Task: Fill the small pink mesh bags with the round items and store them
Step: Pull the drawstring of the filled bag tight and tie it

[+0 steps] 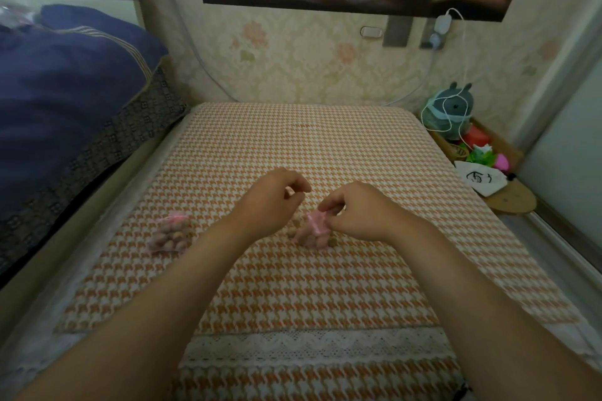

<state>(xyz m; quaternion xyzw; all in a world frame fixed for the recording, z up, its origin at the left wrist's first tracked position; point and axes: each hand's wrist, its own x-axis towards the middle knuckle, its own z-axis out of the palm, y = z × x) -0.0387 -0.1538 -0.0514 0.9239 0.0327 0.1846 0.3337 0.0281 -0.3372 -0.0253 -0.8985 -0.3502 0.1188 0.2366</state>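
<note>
Two pink mesh bags are sitting on the houndstooth mat [293, 146]. One filled bag [169, 234] is lying off to the left, well apart from the hands. The second bag [314, 226] is resting btwn them, bulging w/ round items [317, 239]. Right hand [361, 212] is pinching its gathered neck w/ thumb & fingertips. Left hand [273, 202] is hovering just beside, fingers curled, thumb nearing forefinger; can't tell if it's pinching a drawstring or nothing. Prob. the closing step is under way. Doing it well means holding the neck upright while cinching, & first tucking in what look like loose pieces [332, 242] lying beside the bag.
</note>
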